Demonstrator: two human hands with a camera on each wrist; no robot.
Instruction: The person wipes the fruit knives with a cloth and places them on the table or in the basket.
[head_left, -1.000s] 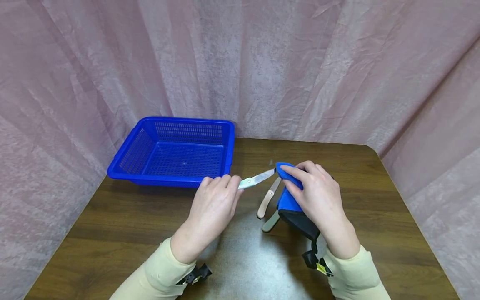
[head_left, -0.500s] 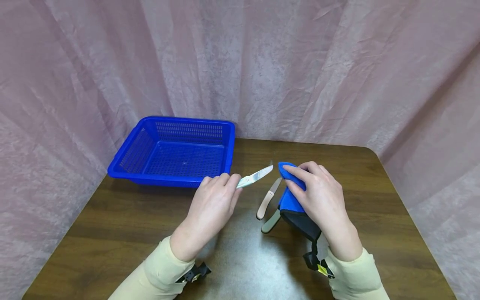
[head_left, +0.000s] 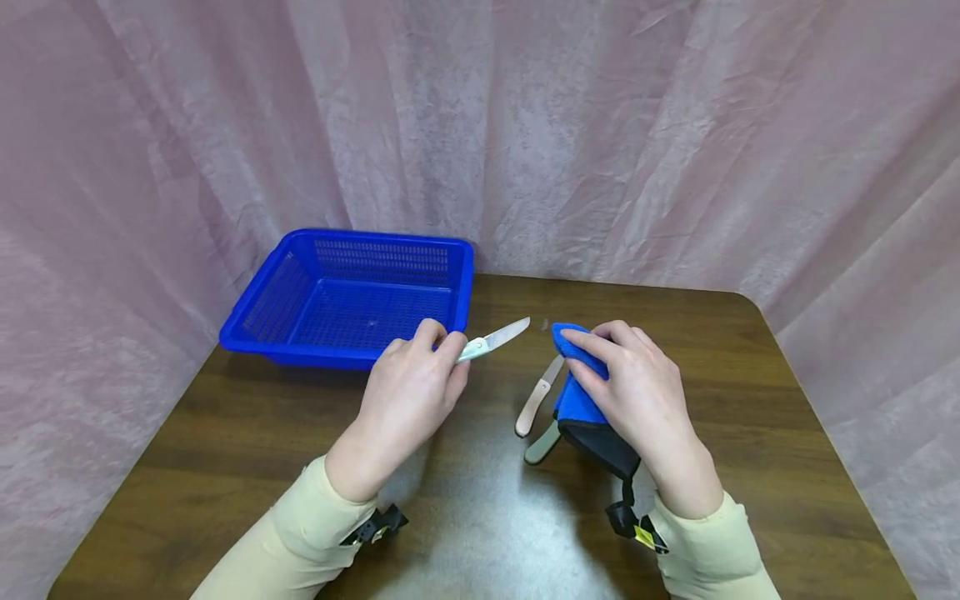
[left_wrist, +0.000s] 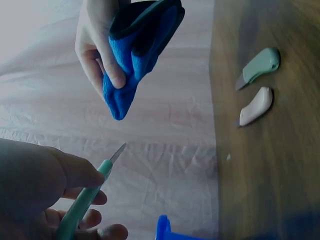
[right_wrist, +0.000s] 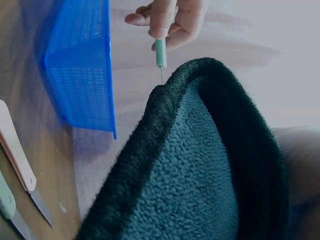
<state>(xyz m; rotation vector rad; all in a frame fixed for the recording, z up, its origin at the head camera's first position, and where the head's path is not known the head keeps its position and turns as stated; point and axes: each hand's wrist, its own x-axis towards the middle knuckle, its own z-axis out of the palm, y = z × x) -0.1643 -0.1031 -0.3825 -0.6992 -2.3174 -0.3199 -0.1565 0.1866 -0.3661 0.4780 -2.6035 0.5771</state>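
My left hand (head_left: 411,385) grips a small knife (head_left: 495,337) by its pale green handle, blade out toward the right. In the left wrist view the thumb lies along the handle (left_wrist: 82,205). My right hand (head_left: 637,375) pinches a folded blue cloth (head_left: 581,400) with a black border, held above the table. A gap separates the blade from the cloth. Below and left of the cloth lie two knives on the table: one with a pinkish-beige handle (head_left: 531,408), the other with a darker green handle (head_left: 543,443). The cloth hides the green one's blade in the head view.
At the back left of the wooden table (head_left: 225,467) stands a blue plastic basket (head_left: 345,360) with slotted sides, close behind my left hand. A pink curtain (head_left: 480,133) hangs behind the table and at its sides.
The knife in my left hand has drawn away from the cloth, moving left and slightly up toward the basket. My right hand and the cloth have stayed nearly in place.
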